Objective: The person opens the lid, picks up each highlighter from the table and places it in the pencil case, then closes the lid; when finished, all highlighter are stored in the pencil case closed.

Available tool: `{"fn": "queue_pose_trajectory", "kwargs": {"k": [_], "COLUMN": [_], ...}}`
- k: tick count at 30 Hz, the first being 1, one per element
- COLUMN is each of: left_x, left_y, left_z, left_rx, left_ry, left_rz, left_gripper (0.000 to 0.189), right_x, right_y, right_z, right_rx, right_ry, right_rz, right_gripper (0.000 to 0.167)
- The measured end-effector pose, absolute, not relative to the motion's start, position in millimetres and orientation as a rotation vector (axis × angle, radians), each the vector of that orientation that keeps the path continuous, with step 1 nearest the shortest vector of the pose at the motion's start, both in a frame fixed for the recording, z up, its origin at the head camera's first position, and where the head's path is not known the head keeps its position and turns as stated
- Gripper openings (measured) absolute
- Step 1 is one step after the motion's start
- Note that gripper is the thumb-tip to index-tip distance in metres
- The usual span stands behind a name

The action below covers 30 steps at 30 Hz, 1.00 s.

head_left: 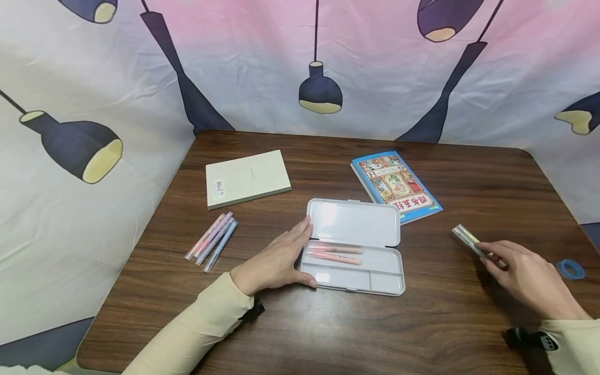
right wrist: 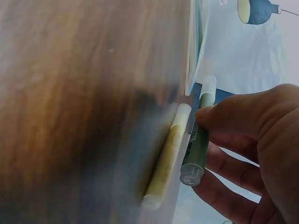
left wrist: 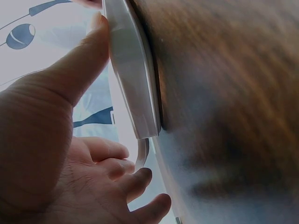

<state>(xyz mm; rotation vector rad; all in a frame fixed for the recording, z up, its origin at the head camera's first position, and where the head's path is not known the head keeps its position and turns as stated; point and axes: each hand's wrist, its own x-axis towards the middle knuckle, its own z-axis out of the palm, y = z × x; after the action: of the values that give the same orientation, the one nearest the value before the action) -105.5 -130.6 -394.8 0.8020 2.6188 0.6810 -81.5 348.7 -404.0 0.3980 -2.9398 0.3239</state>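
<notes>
The white pencil case [head_left: 386, 266] lies with its lid open, and two pink-capped markers [head_left: 337, 258] sit in its back compartment. Against the case's left side rests my left hand [head_left: 278, 260], thumb at the front corner and fingers beside the hinge. In the left wrist view the thumb touches the case wall [left wrist: 133, 70]. At the right, my right hand [head_left: 529, 273] pinches a green marker [right wrist: 201, 140] between thumb and fingers. A yellow marker [right wrist: 166, 161] lies on the table right beside it.
Several pink, purple and blue markers [head_left: 213, 242] lie at the left. Behind them is a cream notebook [head_left: 248, 177]. A blue picture-covered book [head_left: 398, 185] touches or nearly touches the case lid. A blue tape roll [head_left: 570, 270] lies beyond the right hand.
</notes>
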Motion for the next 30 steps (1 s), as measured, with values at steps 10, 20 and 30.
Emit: {"fn": "queue_pose_trajectory", "kwargs": {"k": [10,20,30], "left_x": [-106,-106,-106], "left_y": [-129,-129,-129], "left_z": [-397,-396,-395], "left_rx": [0.777,0.778,0.795], "left_ry": [2.61,2.612,2.619], "left_rz": [0.678,0.665,0.663], "left_gripper": [0.12,0.12,0.12], "right_x": [-83,-92,-110], "right_y": [337,303,248], "right_z": [-396,-380,-383], "right_rx": [0.449,0.645,0.97], "right_ry": [-2.879,-2.768,-2.564], "right_rz": [0.293,0.323,0.4], "right_gripper": [0.04,0.044,0.042]}}
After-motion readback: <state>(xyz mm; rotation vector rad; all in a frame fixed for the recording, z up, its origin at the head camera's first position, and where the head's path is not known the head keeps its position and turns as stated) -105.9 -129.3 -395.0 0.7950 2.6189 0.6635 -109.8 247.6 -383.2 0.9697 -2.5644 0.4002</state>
